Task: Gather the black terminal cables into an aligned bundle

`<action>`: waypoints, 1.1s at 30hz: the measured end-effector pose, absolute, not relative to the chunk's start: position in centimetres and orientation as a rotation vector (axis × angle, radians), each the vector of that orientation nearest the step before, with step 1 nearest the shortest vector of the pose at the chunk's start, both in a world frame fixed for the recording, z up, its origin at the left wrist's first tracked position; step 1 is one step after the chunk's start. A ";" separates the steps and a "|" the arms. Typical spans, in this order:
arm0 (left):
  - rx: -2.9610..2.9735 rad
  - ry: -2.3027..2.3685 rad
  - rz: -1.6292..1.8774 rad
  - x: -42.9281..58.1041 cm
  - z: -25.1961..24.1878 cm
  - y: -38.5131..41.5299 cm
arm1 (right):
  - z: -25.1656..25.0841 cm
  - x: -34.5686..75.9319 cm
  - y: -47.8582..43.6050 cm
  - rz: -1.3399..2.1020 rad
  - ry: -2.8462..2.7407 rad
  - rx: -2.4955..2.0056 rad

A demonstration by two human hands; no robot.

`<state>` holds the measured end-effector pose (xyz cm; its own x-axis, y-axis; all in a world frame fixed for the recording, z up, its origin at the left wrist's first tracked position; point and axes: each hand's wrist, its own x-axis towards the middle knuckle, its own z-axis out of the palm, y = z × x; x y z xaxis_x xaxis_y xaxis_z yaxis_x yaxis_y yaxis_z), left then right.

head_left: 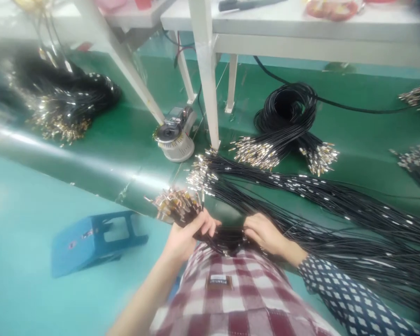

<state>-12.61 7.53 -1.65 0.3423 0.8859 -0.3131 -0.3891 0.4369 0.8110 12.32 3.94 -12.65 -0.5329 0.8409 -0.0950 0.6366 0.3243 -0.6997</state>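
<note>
My left hand [192,229] is wrapped round a thick bundle of black cables [229,239] near its end. A cluster of metal-tipped cable ends [177,205] sticks out past the thumb to the upper left. My right hand [264,232] is closed on the same bundle a little further right, its fingers curled and partly hidden. Between the hands the bundle sags close to the checked apron [227,289]. Just beyond, long loose black cables [311,224] stretch away to the right, with silvery tips [201,175] at their left end.
A coiled cable bundle [287,107] lies on the green surface [231,126]. Left of it stands a round white device [177,144] near a table leg [206,79]. Another cable heap [77,98] lies at left. On the floor is a blue stool [91,242]. A white table [301,28] spans the back.
</note>
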 end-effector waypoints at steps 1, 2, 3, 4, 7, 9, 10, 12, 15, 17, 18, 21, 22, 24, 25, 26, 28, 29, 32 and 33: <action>0.680 0.800 0.955 -12.5 -1.2 7.4 | -12.6 13.1 4.0 1.016 -2.328 -1.313; 0.653 0.759 0.993 -12.4 -0.8 7.3 | -12.5 13.9 4.0 1.006 -2.337 -1.305; 0.626 0.724 1.030 -12.5 -0.5 7.1 | -12.4 14.7 4.2 1.000 -2.338 -1.305; 0.603 0.699 1.061 -12.6 -0.3 7.0 | -12.3 15.4 4.4 1.006 -2.333 -1.314; 0.547 0.719 1.102 -13.1 -0.5 6.7 | -12.2 16.0 5.6 1.088 -2.308 -1.397; 0.502 0.790 1.113 -13.5 -1.2 6.7 | -12.3 14.6 7.0 1.066 -2.283 -1.538; 0.481 0.826 1.120 -13.6 -1.6 6.6 | -12.4 13.4 7.9 1.002 -2.270 -1.625; 0.460 0.878 1.133 -13.6 -2.0 6.6 | -12.8 10.3 9.9 0.831 -2.253 -1.764; 0.451 0.903 1.132 -13.3 -2.0 6.7 | -14.0 6.0 12.6 0.707 -2.238 -1.845; 0.445 0.910 1.124 -13.1 -1.8 6.7 | -15.0 4.6 13.7 0.716 -2.227 -1.864; 0.443 0.912 1.122 -13.1 -1.8 6.7 | -15.3 4.4 14.1 0.729 -2.220 -1.868; 0.440 0.917 1.118 -13.2 -1.9 6.7 | -15.8 5.2 14.3 0.785 -2.169 -1.852; 0.440 0.916 1.117 -13.2 -2.0 6.8 | -15.8 5.6 14.2 0.807 -2.137 -1.849; 0.448 0.905 1.113 -13.3 -2.1 6.9 | -15.7 6.3 14.0 0.864 -2.046 -1.854; 0.454 0.901 1.108 -13.3 -2.1 7.0 | -15.6 6.5 13.9 0.903 -1.990 -1.853; 0.460 0.897 1.104 -13.2 -2.1 7.1 | -15.5 6.5 13.9 0.949 -1.932 -1.842; 0.460 0.905 1.095 -13.1 -2.1 7.3 | -15.3 6.4 13.8 1.062 -1.819 -1.775; 0.453 0.915 1.094 -13.1 -2.0 7.3 | -15.0 6.2 13.7 1.122 -1.767 -1.721; 0.420 0.962 1.107 -12.8 -1.9 7.5 | -13.5 5.9 12.7 1.269 -1.643 -1.537; 0.410 0.982 1.112 -12.7 -1.8 7.5 | -12.8 5.9 12.1 1.306 -1.602 -1.482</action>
<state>-12.67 7.53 -1.84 0.0998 0.8868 -0.4513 -0.5574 0.4255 0.7129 5.92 12.14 -12.79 -0.2064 0.9596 -0.1914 0.3811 -0.1013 -0.9190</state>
